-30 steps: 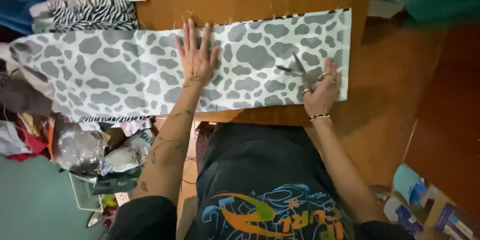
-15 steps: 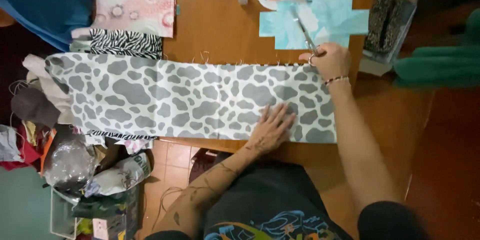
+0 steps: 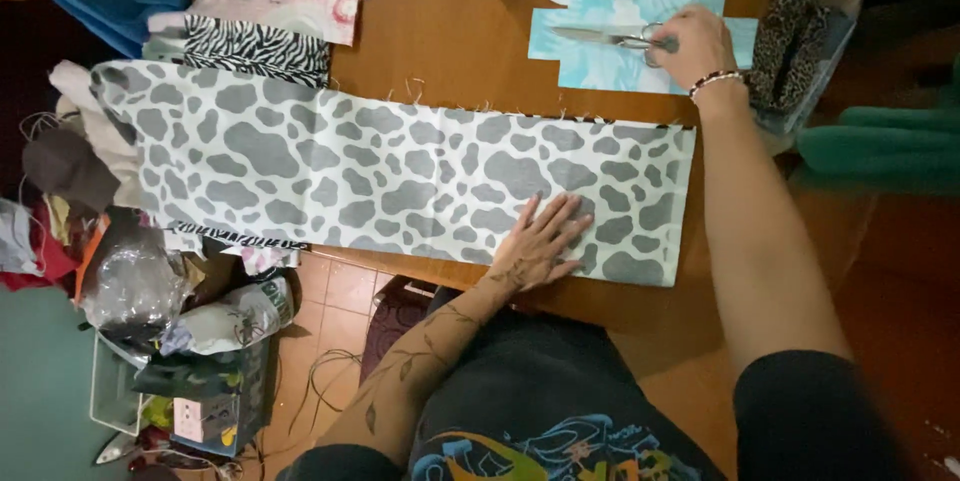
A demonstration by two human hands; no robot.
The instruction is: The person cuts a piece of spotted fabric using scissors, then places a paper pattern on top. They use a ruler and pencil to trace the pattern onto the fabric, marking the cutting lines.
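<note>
The left hand (image 3: 540, 246) lies flat, fingers spread, on the grey-spotted cloth (image 3: 380, 176), whose long axis runs left to right across the wooden surface (image 3: 440, 31). Farther off, the right hand (image 3: 690, 46) closes its grip on scissors (image 3: 610, 38), blades pointing left, lying over pale blue fabric (image 3: 600, 66). A zebra-striped piece (image 3: 255, 49) lies beyond the cloth's left end.

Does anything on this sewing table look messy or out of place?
Mostly tidy. The grey spotted fabric lies flat, though its far edge is frayed, with loose threads on the wooden table. Its left end droops onto a cluttered scrap pile.
</note>
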